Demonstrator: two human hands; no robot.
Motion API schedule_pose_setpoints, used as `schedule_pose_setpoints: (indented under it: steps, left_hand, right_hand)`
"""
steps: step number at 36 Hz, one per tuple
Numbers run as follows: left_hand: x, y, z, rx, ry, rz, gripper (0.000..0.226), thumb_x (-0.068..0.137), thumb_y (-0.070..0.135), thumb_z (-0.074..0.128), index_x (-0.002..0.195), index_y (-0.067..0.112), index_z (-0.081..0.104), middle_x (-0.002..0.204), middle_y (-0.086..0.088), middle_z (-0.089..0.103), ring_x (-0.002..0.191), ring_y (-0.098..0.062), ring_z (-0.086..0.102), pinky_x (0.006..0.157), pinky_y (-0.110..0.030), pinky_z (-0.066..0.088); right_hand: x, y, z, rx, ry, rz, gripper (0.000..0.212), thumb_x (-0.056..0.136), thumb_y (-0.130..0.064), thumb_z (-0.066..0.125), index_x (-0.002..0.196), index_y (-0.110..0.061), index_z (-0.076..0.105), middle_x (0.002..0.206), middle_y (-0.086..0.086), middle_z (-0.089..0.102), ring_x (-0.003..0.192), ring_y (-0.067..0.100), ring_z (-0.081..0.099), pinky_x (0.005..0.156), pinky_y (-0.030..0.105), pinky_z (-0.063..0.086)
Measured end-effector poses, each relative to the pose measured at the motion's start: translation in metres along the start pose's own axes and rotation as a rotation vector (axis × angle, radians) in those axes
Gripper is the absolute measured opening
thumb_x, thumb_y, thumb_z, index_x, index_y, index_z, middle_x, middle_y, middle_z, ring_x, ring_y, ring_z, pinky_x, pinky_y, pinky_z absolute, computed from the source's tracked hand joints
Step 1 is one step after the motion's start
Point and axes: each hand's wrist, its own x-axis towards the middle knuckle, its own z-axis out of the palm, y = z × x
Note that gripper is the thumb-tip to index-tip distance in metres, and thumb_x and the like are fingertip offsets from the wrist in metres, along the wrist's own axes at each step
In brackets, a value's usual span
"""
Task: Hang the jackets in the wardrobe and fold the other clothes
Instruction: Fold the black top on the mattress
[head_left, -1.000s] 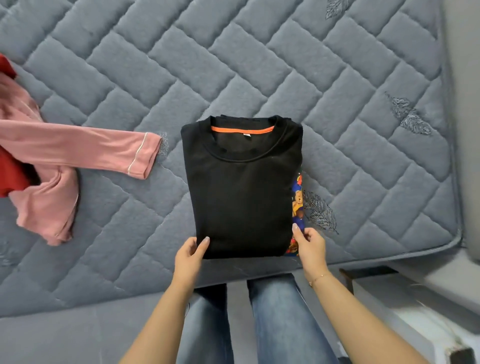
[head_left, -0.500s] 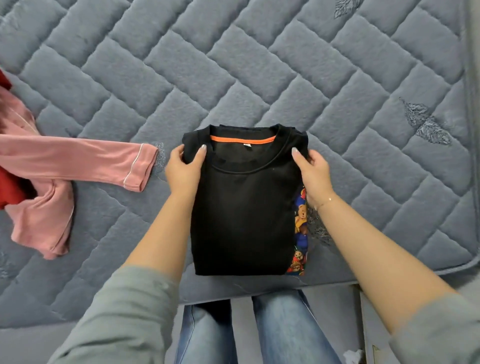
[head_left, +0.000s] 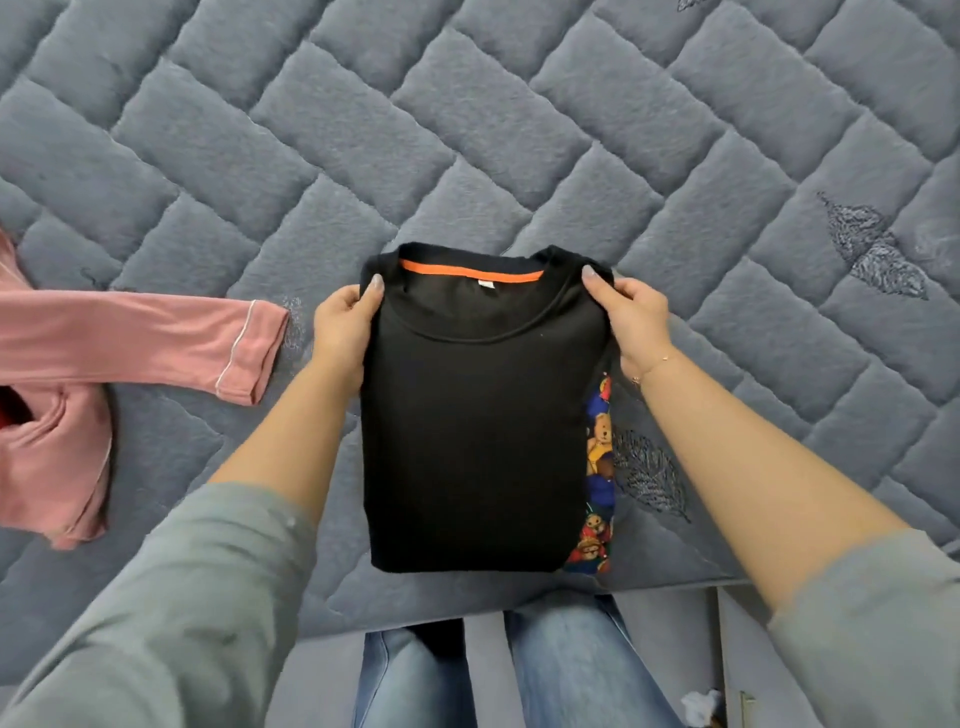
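- The black top lay folded at the bed edge.
- Its shoulders were pinched by the left hand and right hand.
- Both corners would best be lifted evenly, toward the hem, judged likely.

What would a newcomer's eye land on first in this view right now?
First, the folded black sweatshirt at centre on the grey quilted mattress, its orange neck tape up top and a bear-print strip down its right edge. The left hand and right hand grip its upper corners. Next, the pink garment at the left edge, one sleeve stretched toward the sweatshirt.
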Motion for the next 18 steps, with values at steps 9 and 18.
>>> schedule_pose_setpoints:
  steps: [9,18]
  left_hand:
    - [-0.036,-0.026,-0.014,-0.045,-0.051,-0.118,0.049,0.094,0.052,0.055,0.126,0.015,0.053,0.122,0.001,0.063,0.108,-0.012,0.062,0.095,-0.032,0.051]
    - [-0.055,-0.051,-0.026,-0.067,-0.426,-0.44,0.085,0.057,0.076,0.073,0.126,0.027,0.062,0.113,0.006,0.072,0.101,-0.015,0.071,0.079,-0.032,0.056]
  right_hand:
    - [-0.036,0.033,-0.015,-0.05,-0.056,0.119,0.07,0.078,-0.054,0.073,0.132,-0.013,0.056,0.123,0.003,0.066,0.111,0.018,0.064,0.098,0.037,0.052]
    - [-0.069,0.066,-0.012,0.048,-0.191,0.299,0.089,0.046,-0.055,0.091,0.122,-0.021,0.063,0.11,-0.001,0.073,0.1,0.017,0.071,0.082,0.032,0.058]
